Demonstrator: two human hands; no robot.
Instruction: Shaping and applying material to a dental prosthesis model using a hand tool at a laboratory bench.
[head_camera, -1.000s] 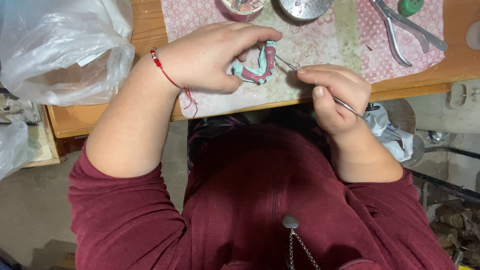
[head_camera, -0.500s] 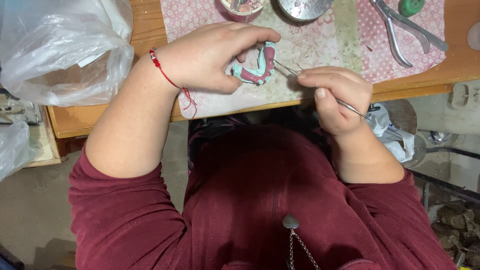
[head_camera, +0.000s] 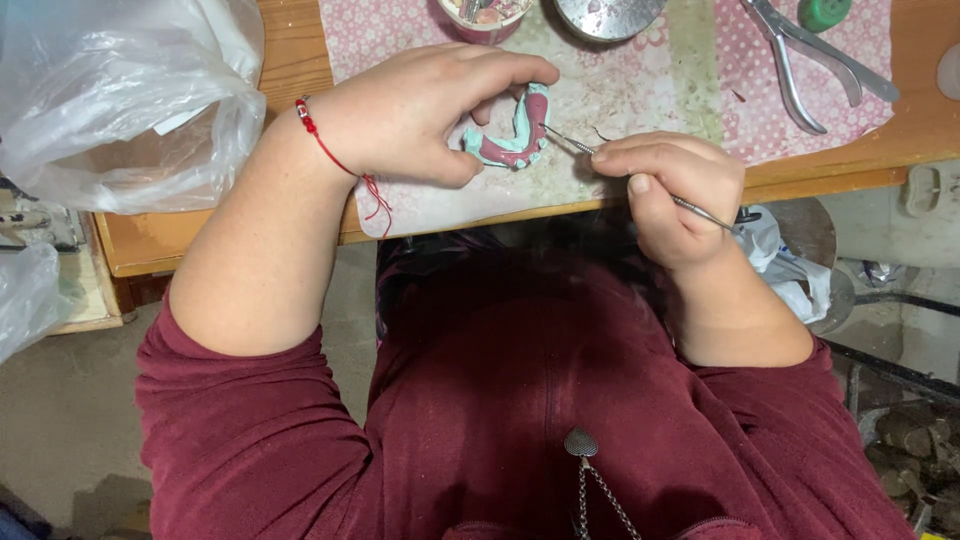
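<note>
My left hand (head_camera: 425, 110) grips a horseshoe-shaped dental model (head_camera: 515, 135), pale turquoise with pink wax on it, just above the table's near edge. My right hand (head_camera: 670, 190) pinches a thin metal carving tool (head_camera: 640, 180) like a pen. The tool's tip touches the right side of the model. A red string bracelet (head_camera: 330, 150) circles my left wrist. Both sleeves are dark red.
A pink dotted cloth (head_camera: 700, 90) covers the wooden table (head_camera: 290, 50). Metal pliers (head_camera: 810, 60) and a green cap (head_camera: 825, 12) lie at the back right. A metal bowl (head_camera: 610, 15) and a small round pot (head_camera: 485, 15) stand behind the model. A clear plastic bag (head_camera: 110, 100) sits at left.
My left hand has turned the model slightly, so its arch now faces more to the left. The tool's tip stays against its right side. My right hand has barely moved.
</note>
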